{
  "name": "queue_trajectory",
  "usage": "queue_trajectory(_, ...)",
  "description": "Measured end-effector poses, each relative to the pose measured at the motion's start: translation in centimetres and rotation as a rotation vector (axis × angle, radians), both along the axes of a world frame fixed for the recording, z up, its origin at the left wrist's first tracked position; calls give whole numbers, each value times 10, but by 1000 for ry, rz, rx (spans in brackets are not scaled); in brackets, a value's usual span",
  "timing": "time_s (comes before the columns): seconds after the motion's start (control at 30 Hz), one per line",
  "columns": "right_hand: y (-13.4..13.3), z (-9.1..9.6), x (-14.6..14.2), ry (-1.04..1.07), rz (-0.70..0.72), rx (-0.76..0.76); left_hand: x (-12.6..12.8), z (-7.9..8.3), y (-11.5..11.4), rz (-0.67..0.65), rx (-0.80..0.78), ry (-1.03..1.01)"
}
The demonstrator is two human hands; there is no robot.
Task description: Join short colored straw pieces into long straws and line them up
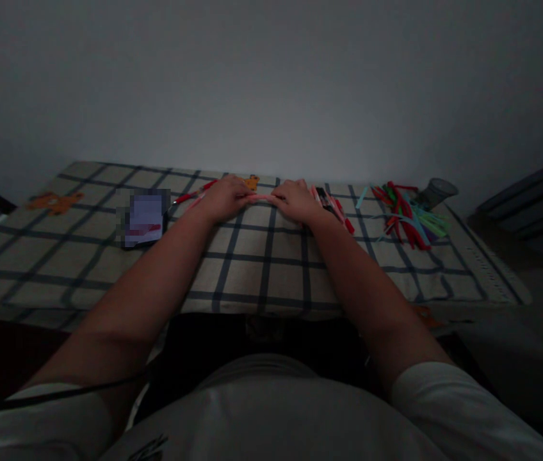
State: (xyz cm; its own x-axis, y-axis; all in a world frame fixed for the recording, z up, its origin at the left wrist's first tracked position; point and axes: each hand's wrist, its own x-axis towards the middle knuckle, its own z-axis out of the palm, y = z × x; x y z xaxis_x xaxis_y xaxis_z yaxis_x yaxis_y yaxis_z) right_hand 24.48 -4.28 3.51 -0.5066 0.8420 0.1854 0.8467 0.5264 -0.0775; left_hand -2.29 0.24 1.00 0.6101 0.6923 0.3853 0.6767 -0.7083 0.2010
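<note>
A pink pipe cleaner [262, 197] lies stretched sideways between my two hands, low over the checked tablecloth. Its left part is pinched in my left hand [228, 197], with the fingers bent round it. My right hand [296, 200] grips the other side, fingers closed. The ends are hidden under my hands. Just left of my left hand lies a red-handled, pen-like tool [186, 198]. Beside my right hand, partly covered by it, are several red, pink and black slim items [333, 208] that are too dark to make out.
A phone or tablet with a lit screen [145, 218] lies at left. At right is a pile of red, green, blue and purple pipe cleaners [408, 218], with a grey cup-like container [437, 191] behind. The checked cloth [243, 269] covers the table, which stands against a wall.
</note>
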Motion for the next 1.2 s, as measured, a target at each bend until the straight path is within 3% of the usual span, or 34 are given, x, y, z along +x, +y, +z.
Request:
queue_trajectory(0.3,2,0,1,72,-21,25,-1,-1,-2,70,32,-67)
queue_trajectory(0.43,8,0,2,290,-28,62,3,1,-5,59,11,-184)
queue_trajectory(0.7,13,-3,-6,581,106,-26,17,6,-18,-125,-114,-264)
queue_trajectory(0.83,20,-3,-6,948,76,-112,19,5,-17,-179,-94,-316)
queue_trajectory(0.93,26,2,3,1177,-2,-146,16,3,-14,-148,-60,-333)
queue_trajectory(1.03,30,10,17,1195,-180,-88,12,2,-10,-116,-51,-270)
queue_trajectory(1.2,23,19,40,782,-538,112,8,4,-11,-57,-81,-161)
